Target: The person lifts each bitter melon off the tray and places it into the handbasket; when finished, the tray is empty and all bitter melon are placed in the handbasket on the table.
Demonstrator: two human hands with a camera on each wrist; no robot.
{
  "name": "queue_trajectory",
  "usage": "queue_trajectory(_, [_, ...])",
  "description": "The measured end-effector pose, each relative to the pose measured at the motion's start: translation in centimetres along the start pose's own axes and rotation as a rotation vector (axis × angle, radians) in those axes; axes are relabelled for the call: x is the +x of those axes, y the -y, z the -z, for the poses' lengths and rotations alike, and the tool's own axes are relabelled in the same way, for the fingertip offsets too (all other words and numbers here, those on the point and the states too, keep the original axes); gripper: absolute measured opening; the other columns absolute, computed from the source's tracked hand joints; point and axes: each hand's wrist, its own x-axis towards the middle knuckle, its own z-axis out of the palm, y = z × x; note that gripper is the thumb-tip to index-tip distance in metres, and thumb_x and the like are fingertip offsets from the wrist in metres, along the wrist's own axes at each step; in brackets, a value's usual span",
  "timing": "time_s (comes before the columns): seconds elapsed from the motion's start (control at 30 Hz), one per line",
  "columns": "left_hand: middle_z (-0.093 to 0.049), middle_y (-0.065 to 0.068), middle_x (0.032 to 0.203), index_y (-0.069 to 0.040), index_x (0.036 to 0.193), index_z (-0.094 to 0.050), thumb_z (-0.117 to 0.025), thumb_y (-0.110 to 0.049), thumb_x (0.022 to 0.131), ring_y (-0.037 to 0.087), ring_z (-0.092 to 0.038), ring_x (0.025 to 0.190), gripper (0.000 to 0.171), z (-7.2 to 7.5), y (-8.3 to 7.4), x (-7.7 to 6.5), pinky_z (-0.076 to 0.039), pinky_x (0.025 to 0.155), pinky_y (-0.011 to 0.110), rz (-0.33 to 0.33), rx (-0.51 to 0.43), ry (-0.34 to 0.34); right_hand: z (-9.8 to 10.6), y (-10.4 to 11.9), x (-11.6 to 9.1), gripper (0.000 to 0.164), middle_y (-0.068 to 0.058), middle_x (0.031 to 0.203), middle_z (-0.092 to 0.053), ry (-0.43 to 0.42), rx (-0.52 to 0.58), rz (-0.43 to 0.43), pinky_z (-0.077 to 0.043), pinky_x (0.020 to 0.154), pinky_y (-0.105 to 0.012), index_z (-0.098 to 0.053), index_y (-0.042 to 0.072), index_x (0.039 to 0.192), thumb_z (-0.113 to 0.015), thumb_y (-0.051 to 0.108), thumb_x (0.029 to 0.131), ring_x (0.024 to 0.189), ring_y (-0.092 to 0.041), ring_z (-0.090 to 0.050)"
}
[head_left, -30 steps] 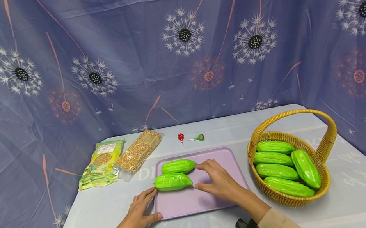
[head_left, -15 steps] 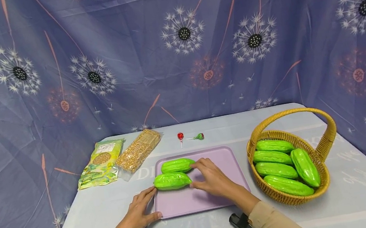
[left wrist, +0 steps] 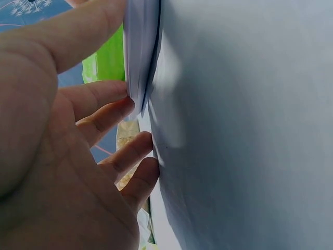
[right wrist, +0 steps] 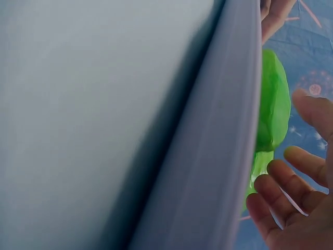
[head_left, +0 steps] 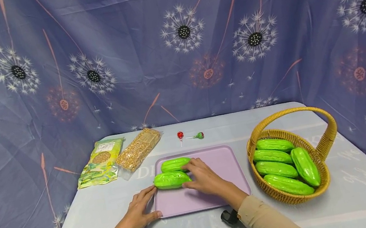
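Two bright green, ridged gourds lie side by side on the left of a lilac tray in the head view: the far gourd and the near gourd. My left hand touches the tray's left edge with fingers and thumb spread; the left wrist view shows its fingertips at the rim. Over the gourds' right ends reaches my right hand, thumb towards the near side and fingers towards the far one. In the right wrist view, thumb and fingers stand apart beside the green gourds. Whether they touch I cannot tell.
A handled wicker basket with several green gourds stands on the right. Behind the tray lie a red lollipop and a green lollipop. At the back left are a yellow-green packet and a bag of corn kernels.
My right hand has moved left over the tray, from beside the gourds to over their right ends. My left hand stays at the tray's edge. The gourds have not visibly moved.
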Motion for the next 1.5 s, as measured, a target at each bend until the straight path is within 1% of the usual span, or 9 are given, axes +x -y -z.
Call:
queue_trajectory(0.27, [-0.039,0.01,0.147,-0.005,0.141,-0.043,-0.073,-0.04,0.079,0.033,-0.036,0.129,0.077,0.0,0.0,0.0,-0.028,0.101,0.061,0.009,-0.005,0.004,-0.7,0.4,0.6,0.052,-0.001,0.109,-0.055,0.017,-0.024,-0.035,-0.042,0.09,-0.033,-0.063,0.01,0.119,-0.075,0.039,0.077,0.101,-0.016,-0.048])
queue_trajectory(0.5, [-0.039,0.009,0.147,-0.006,0.141,-0.043,-0.072,-0.04,0.079,0.032,-0.036,0.128,0.077,-0.1,0.1,0.0,-0.028,0.1,0.061,0.011,-0.004,0.001,-1.1,0.5,1.0,0.049,-0.001,0.11,-0.055,0.031,-0.018,-0.032,-0.041,0.092,-0.034,-0.063,0.011,0.118,-0.075,0.037,0.078,0.102,-0.017,-0.048])
queue_trajectory(0.77, [-0.039,0.01,0.148,-0.005,0.141,-0.043,-0.072,-0.041,0.079,0.032,-0.036,0.128,0.078,0.0,0.2,0.0,-0.029,0.101,0.061,0.013,-0.006,0.003,-1.5,0.6,1.2,0.049,0.0,0.107,-0.054,0.05,-0.037,-0.031,-0.042,0.093,-0.034,-0.062,0.011,0.121,-0.074,0.033,0.079,0.103,-0.017,-0.048])
queue_trajectory(0.97, [-0.039,0.009,0.147,-0.005,0.141,-0.043,-0.072,-0.041,0.079,0.032,-0.036,0.128,0.077,0.0,0.2,0.0,-0.029,0.101,0.061,0.007,-0.009,0.001,-1.5,0.7,1.2,0.048,-0.001,0.109,-0.054,0.043,-0.047,-0.028,-0.043,0.097,-0.035,-0.061,0.011,0.122,-0.073,0.031,0.081,0.111,-0.018,-0.049])
queue_trajectory(1.27, [-0.039,0.01,0.147,-0.005,0.141,-0.043,-0.072,-0.041,0.079,0.033,-0.036,0.129,0.077,0.0,0.0,-0.1,-0.029,0.1,0.061,-0.008,-0.017,0.002,-0.7,0.8,0.4,0.046,0.0,0.111,-0.054,0.037,-0.015,-0.03,-0.044,0.094,-0.036,-0.061,0.012,0.123,-0.072,0.029,0.082,0.109,-0.017,-0.051])
queue_trajectory(1.5, [-0.039,0.01,0.147,-0.004,0.141,-0.043,-0.072,-0.04,0.079,0.033,-0.036,0.129,0.077,0.0,0.1,-0.1,-0.029,0.1,0.061,-0.007,-0.006,-0.002,1.0,0.9,-0.7,0.045,0.0,0.109,-0.055,-0.021,0.008,0.016,-0.046,0.087,-0.034,-0.062,0.012,0.12,-0.075,0.027,0.079,0.103,-0.015,-0.051])
